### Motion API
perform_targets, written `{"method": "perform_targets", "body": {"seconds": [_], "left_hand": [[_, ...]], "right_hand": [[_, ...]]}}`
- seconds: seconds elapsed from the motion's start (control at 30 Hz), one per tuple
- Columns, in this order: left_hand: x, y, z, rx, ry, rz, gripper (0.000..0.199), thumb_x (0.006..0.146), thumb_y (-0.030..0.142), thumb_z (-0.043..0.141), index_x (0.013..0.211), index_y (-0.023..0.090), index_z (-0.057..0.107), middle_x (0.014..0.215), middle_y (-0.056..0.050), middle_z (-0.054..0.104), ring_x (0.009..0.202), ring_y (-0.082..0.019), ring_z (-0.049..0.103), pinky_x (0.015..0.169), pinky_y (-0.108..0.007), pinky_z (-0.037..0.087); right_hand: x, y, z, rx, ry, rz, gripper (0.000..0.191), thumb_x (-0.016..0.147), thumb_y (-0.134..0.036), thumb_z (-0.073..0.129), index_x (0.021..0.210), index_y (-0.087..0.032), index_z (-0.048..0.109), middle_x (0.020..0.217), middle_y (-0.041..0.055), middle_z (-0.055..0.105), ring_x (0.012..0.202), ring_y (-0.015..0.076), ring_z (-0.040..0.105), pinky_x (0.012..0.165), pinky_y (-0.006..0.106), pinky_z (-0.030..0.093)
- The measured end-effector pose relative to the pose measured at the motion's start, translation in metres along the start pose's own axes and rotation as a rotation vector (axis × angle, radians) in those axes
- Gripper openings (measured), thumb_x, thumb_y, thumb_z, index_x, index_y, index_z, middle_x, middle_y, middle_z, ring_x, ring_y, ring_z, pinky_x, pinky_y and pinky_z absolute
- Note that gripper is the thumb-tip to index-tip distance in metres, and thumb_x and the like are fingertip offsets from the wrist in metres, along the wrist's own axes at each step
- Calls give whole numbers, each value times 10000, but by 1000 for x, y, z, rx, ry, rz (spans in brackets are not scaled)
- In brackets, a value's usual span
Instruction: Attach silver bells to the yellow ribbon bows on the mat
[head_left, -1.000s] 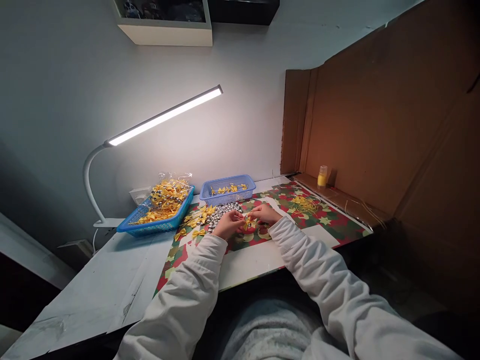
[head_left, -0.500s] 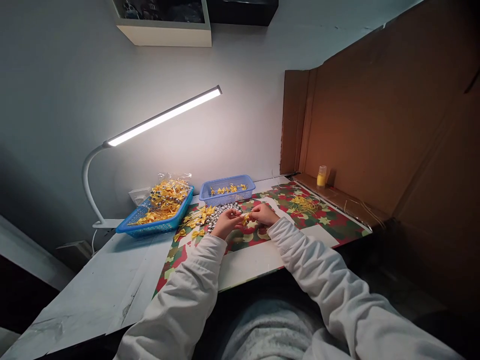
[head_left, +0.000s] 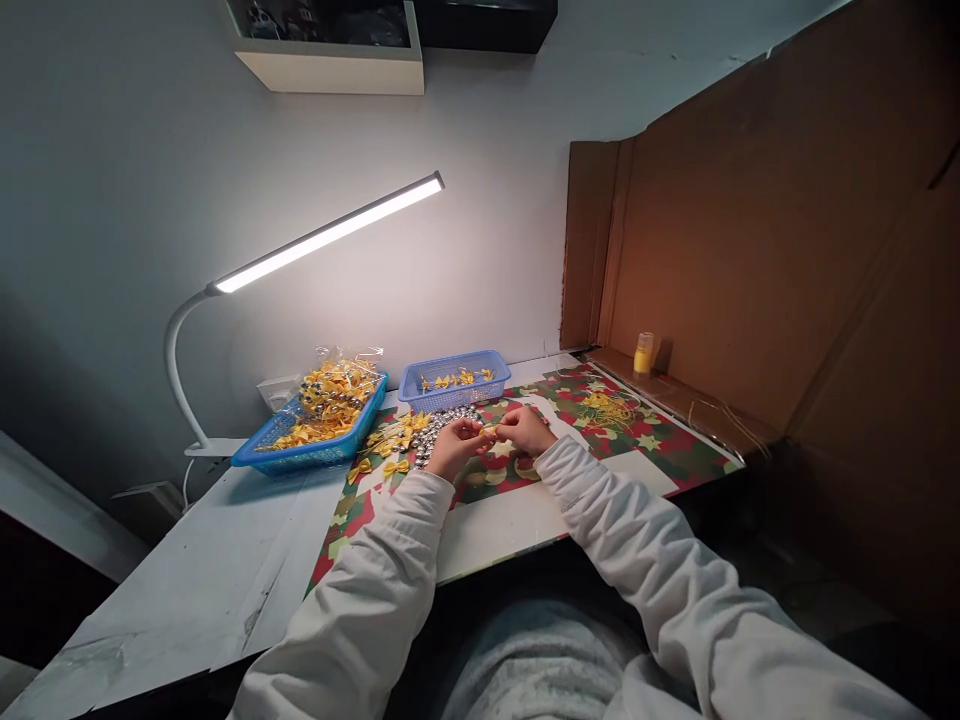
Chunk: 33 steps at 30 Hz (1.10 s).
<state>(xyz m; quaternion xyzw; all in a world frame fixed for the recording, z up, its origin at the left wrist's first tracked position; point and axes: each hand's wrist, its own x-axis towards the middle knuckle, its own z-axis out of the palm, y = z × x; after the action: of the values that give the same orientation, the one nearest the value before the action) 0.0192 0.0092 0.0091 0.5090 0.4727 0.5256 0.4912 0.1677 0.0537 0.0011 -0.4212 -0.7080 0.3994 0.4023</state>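
Observation:
Over the patterned sheet, my left hand (head_left: pixel 454 448) and my right hand (head_left: pixel 526 432) meet with fingertips pinched together. Between them is a small yellow bow (head_left: pixel 489 430), mostly covered by the fingers, so its cord or any bell on it cannot be made out. Just left of my left hand lies a heap of small silver bells (head_left: pixel 437 434). Several yellow ribbon bows (head_left: pixel 405 432) are spread beside that heap, and a single bow (head_left: pixel 396 467) lies nearer to me. To the right of my right hand rests a loose bunch of thin yellow cords (head_left: pixel 606 408).
A blue basket (head_left: pixel 300 460) heaped with yellow bows and silver bells stands at left. Behind my hands, a smaller blue basket (head_left: pixel 454 397) contains several bows. A lit lamp (head_left: pixel 330 232) arches over the table. Cardboard (head_left: pixel 735 250) walls the right side, with a yellow bottle (head_left: pixel 643 358) near it.
My fingertips have drawn slightly closer together, and less of the yellow bow shows between them. The baskets, bells and cords stay where they were.

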Motion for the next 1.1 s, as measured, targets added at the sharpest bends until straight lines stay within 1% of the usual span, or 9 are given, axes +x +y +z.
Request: {"method": "perform_targets", "body": {"seconds": [0.2, 0.4, 0.47, 0.53, 0.6, 0.63, 0.73, 0.83, 1.1], "left_hand": [[3, -2, -1, -14, 51, -18, 478, 368, 255, 861, 670, 151, 506, 524, 35, 591, 502, -117, 594, 511, -225, 475], [4, -4, -4, -43, 92, -1, 450, 385, 217, 836, 650, 155, 478, 469, 41, 572, 453, -97, 558, 484, -206, 445], [4, -4, -4, -41, 100, -1, 453, 371, 209, 835, 638, 155, 474, 461, 40, 569, 442, -95, 549, 470, -201, 434], [3, -4, -3, -26, 104, -8, 450, 368, 204, 835, 634, 155, 475, 463, 42, 567, 443, -95, 551, 463, -197, 430], [2, -3, -2, -6, 102, -34, 442, 373, 198, 831, 634, 155, 478, 478, 37, 577, 456, -98, 562, 462, -192, 431], [2, -2, -2, 7, 101, -52, 438, 374, 193, 830, 635, 155, 480, 485, 34, 583, 460, -99, 565, 461, -190, 431], [0, 0, -1, 56, 86, -99, 422, 374, 163, 823, 631, 156, 488, 482, 32, 586, 452, -94, 557, 451, -186, 430], [-2, 1, -1, 87, 42, -132, 391, 396, 129, 802, 620, 158, 483, 482, 34, 585, 433, -85, 540, 441, -185, 426], [-1, -2, -2, 106, 9, -168, 380, 397, 97, 788, 603, 158, 475, 489, 42, 573, 436, -85, 545, 433, -179, 419]], "right_hand": [[-2, -5, 1, -30, -1, 1, 184, 630, -194, 597, 456, -144, 565, 460, -15, 536, 477, 81, 440, 487, 213, 331], [-8, -7, 3, -186, 148, -41, 299, 651, -296, 648, 414, -147, 543, 422, -17, 486, 471, 86, 416, 504, 233, 311], [-10, -7, 4, -136, 74, -101, 276, 694, -327, 620, 491, -139, 621, 456, -6, 523, 485, 95, 435, 512, 235, 321], [-10, -7, 6, -86, 7, -147, 211, 728, -307, 585, 698, -141, 713, 539, 5, 589, 511, 106, 463, 519, 232, 335], [-11, -7, 8, -141, 38, -150, 230, 740, -238, 547, 855, -155, 729, 618, 20, 639, 534, 115, 484, 540, 236, 349], [-11, -7, 8, -204, 79, -135, 239, 738, -205, 532, 860, -158, 732, 643, 31, 654, 544, 120, 491, 550, 240, 351], [-11, -7, 8, -404, 159, -85, 197, 714, -173, 529, 697, -157, 725, 654, 65, 668, 566, 139, 497, 551, 256, 324], [-12, -7, 8, -499, 174, -37, 207, 697, -206, 543, 531, -156, 655, 548, 63, 620, 520, 134, 450, 515, 265, 268], [-9, 0, 8, -403, 92, -35, 326, 688, -240, 499, 375, -167, 444, 381, -23, 370, 442, 84, 294, 480, 259, 213]]}}
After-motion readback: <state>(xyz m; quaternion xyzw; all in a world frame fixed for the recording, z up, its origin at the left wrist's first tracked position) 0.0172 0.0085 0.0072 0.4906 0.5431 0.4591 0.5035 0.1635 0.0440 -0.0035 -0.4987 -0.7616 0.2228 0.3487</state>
